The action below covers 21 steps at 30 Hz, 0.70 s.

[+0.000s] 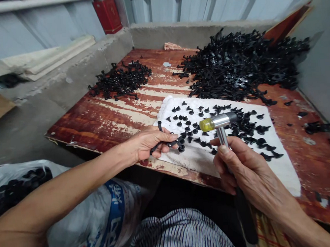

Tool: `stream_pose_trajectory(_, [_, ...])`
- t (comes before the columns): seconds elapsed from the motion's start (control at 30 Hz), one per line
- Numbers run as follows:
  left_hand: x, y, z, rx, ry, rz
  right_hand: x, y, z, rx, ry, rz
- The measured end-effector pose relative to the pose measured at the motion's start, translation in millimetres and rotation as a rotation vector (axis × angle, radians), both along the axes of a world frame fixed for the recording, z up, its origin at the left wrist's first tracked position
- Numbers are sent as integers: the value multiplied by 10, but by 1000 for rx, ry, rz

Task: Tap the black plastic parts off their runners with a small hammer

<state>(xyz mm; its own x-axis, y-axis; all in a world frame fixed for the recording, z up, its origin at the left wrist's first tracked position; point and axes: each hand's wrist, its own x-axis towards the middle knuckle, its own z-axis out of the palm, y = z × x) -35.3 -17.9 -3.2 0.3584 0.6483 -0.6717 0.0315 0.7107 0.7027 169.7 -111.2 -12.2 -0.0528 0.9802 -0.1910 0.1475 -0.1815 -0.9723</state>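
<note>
My left hand (155, 142) is closed on a small black part (170, 142) with thin arms, over the near left edge of a white cloth (190, 159). In my right hand (239, 161) is a mallet (221, 123), its fingers wrapped round the handle. The mallet's head has a yellow tip on the left and a dark one on the right, joined by shiny metal. It is held above the cloth, to the right of my left hand. Several small black caps with stems (186, 123) lie scattered on the cloth, thicker toward its right side.
A large heap of black parts (234, 64) covers the back right of the worn red board (119, 121). A smaller pile (121, 79) sits at the back left. At lower left stands a white plastic bag (83, 217) holding black pieces. A red box (107, 15) rests on the concrete ledge.
</note>
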Motion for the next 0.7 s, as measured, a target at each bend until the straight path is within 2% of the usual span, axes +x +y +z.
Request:
stream_pose_trajectory(0.3, [21, 20, -10, -34, 17, 3, 130, -212, -95, -54, -63, -45])
stream_pose_trajectory(0.7, [46, 39, 4, -38, 50, 13, 180, -244, -181, -78, -41, -66])
